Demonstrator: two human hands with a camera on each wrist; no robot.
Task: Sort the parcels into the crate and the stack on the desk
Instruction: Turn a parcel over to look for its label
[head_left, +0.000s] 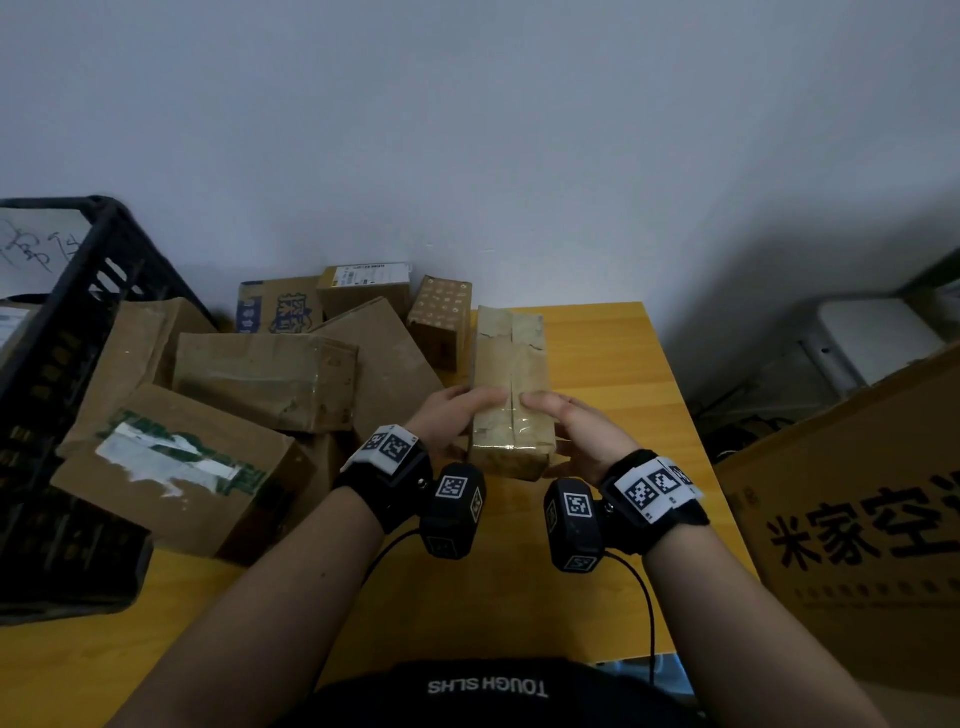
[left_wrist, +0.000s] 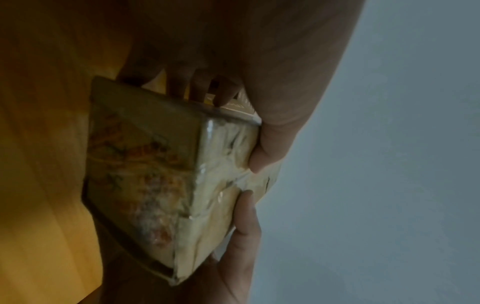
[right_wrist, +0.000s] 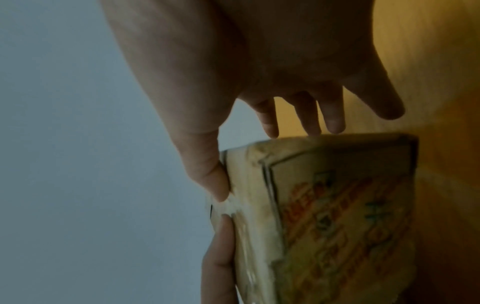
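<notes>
A long cardboard parcel (head_left: 510, 384) wrapped in clear tape lies lengthwise at the desk's middle. Both hands hold its near end. My left hand (head_left: 451, 415) grips the left side with its thumb on top. My right hand (head_left: 570, 423) grips the right side the same way. In the left wrist view the parcel (left_wrist: 168, 174) shows a printed side face, with my left hand (left_wrist: 275, 127) around its corner. The right wrist view shows the parcel (right_wrist: 324, 216) under my right hand (right_wrist: 197, 123). A black plastic crate (head_left: 78, 322) stands at the far left. Whether the parcel rests on the desk or is lifted, I cannot tell.
Several cardboard parcels (head_left: 265, 379) are piled between the crate and the held parcel, up to the wall. The yellow wooden desk (head_left: 613, 374) ends at its right edge. A large carton with black characters (head_left: 857, 519) stands right of it, with a white appliance (head_left: 878, 338) behind.
</notes>
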